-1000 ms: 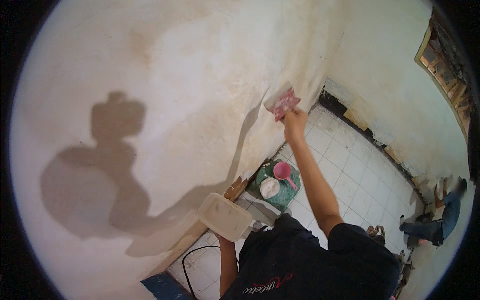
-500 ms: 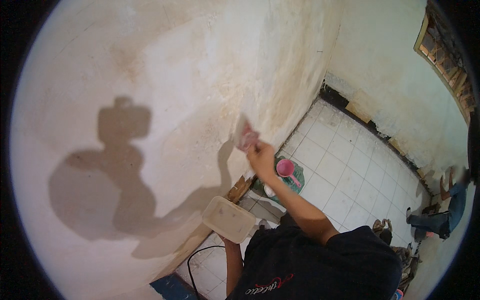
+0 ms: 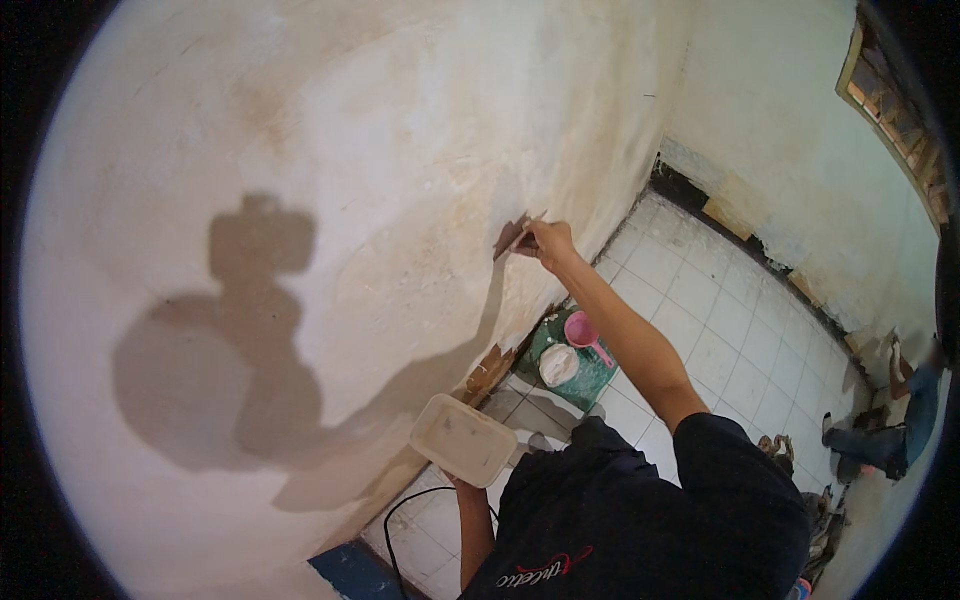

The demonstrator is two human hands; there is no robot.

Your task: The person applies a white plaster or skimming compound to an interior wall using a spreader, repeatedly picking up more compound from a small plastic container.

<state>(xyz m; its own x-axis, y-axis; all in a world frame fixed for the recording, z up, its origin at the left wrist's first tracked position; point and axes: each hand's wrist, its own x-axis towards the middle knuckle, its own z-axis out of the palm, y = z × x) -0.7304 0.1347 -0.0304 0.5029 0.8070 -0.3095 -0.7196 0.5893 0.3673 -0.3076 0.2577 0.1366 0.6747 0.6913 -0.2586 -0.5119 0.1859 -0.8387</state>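
My right hand (image 3: pixel 550 246) is closed on a scraper (image 3: pixel 524 234), which it holds at the stained wall (image 3: pixel 400 190). The scraper is turned nearly edge-on, so its blade shows only in part, and a dark shadow lies beside it. Below and to the left, my left hand (image 3: pixel 466 482) supports a shallow cream plastic tub (image 3: pixel 463 440) near the wall. Most of its fingers are hidden under the tub. Some pale residue shows on the tub's bottom.
A pink dipper (image 3: pixel 581 330) and a white bundle or bowl (image 3: pixel 559 365) stand on a green sheet (image 3: pixel 592 390) on the tiled floor (image 3: pixel 690 310). A black cable (image 3: pixel 388 540) curves at lower left. Another person (image 3: pixel 900 420) is by the far right wall.
My right hand has moved right and up along the wall with the scraper, which has turned from face-on to nearly edge-on. The white bundle now shows. The tub stays almost in place.
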